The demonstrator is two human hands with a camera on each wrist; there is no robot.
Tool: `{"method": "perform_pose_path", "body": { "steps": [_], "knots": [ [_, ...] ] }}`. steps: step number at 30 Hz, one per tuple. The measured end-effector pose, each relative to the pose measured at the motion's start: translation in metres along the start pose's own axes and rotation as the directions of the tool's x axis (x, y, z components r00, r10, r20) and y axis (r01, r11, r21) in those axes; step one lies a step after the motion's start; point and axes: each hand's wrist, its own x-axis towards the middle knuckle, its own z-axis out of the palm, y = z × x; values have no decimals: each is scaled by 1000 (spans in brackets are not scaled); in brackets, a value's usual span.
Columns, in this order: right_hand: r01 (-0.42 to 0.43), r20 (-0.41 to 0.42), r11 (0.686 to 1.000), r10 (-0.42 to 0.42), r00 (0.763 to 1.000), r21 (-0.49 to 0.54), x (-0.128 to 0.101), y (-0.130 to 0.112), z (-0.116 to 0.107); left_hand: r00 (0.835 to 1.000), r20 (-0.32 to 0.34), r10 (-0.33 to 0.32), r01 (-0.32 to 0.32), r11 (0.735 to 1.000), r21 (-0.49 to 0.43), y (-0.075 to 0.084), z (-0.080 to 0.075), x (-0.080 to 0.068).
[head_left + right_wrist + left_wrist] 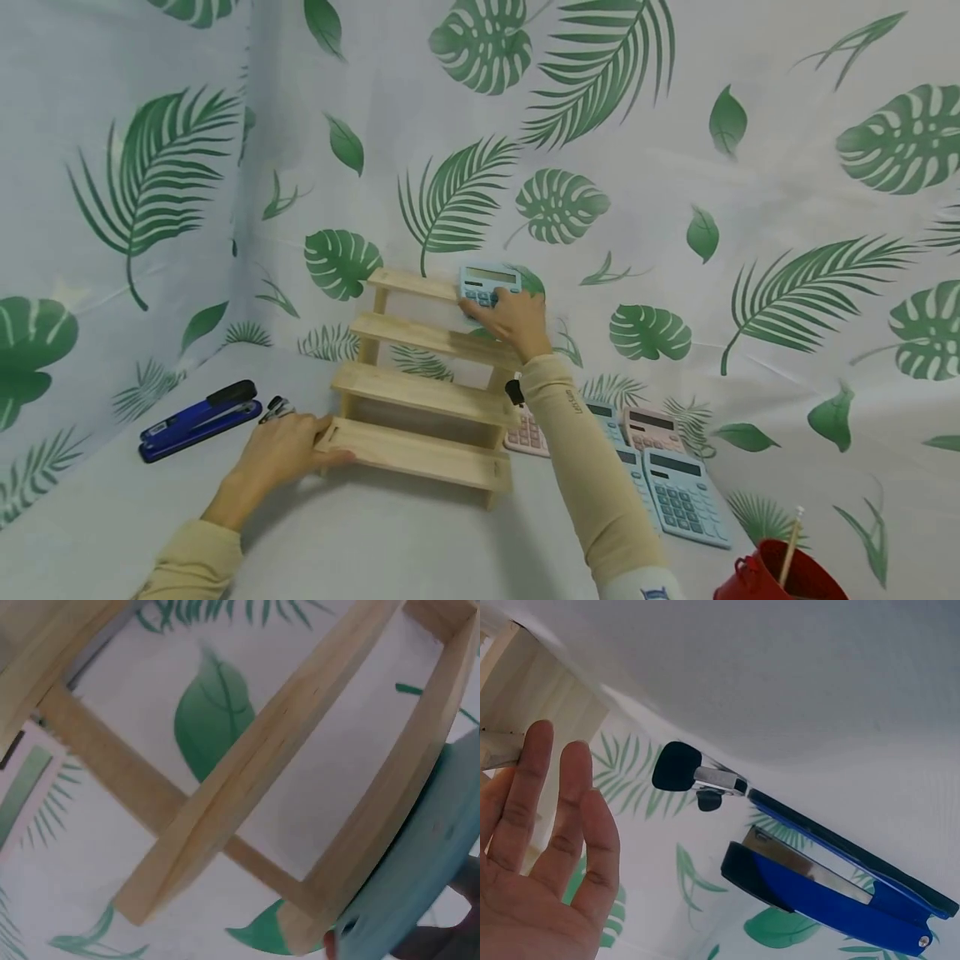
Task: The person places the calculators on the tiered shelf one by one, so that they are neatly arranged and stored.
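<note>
A tiered wooden rack (423, 392) stands on the white table against the leaf-patterned backdrop. On its lowest step my left hand (281, 450) grips the left end, thumb along the front; in the left wrist view the other fingers (575, 787) extend fairly straight beside the wood. At the right end of the top step, my right hand (517, 321) holds a light blue calculator (471, 275), its screen and keys facing me. The right wrist view shows that calculator (420, 855) edge-on, close against the top plank (397, 765), with the fingers partly cut off.
Left of the rack lie a blue stapler (198, 421) and a small metal clip-like item (277, 408). Right of it are several calculators, including a pink one (652, 429) and a blue one (684, 496). A red bucket (757, 575) with a pencil stands at the lower right.
</note>
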Motion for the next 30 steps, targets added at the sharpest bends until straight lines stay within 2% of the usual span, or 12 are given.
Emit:
{"method": "perform_pose_path", "body": {
  "steps": [6, 11, 16, 23, 30],
  "knots": [
    [109, 85, 994, -111, 990, 32, 8, -32, 4, 1000, -21, 13, -13, 1000, 12, 0, -1, 0],
    [113, 94, 989, -122, 988, 93, 15, -55, 13, 1000, -21, 10, -9, 1000, 15, -1, -2, 0],
    [92, 74, 989, -100, 992, 112, 18, -67, 21, 1000, -15, 17, -17, 1000, 11, 1, 0, -1],
    [73, 23, 992, -76, 997, 103, 6, -59, 25, 1000, -17, 17, -17, 1000, 18, 3, 3, -4],
    [70, -90, 988, -58, 994, 140, -30, -21, 24, 999, -29, 17, -17, 1000, 6, 0, 1, -4]
  ]
}}
